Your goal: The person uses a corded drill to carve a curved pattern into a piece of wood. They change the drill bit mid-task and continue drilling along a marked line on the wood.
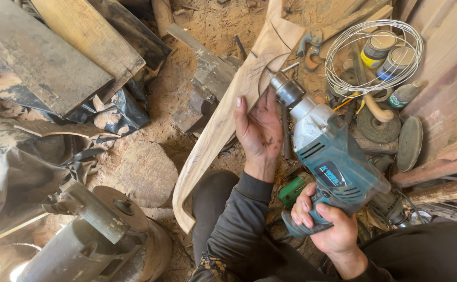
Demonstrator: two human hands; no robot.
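Sawdust and dirt cover the floor of this cluttered workshop, with old planks leaning at the upper left and a heavy metal machine at the lower left corner of the view. A long curved wooden piece runs from the far middle of the floor down toward the person's knee, its near end hooking round beside a flat stone.

The left hand lies open along the right edge of this wooden piece, fingers stretched flat and thumb on top. It is not closed round anything; it seems to press the wood steady, right beside the spot where the tool meets it.

The right hand has a full, tight grip on the handle of a blue-green electric drill, a finger placed toward the trigger. The drill tilts up and away from the body, so that its metal chuck points at a pencilled curve on the wood, just beyond the left fingertips. Whether the bit touches the wood I cannot tell.

At the far right of the floor lie a coil of pale wire, two paint tins inside it, and round sanding discs, all within reach but well apart from both hands.
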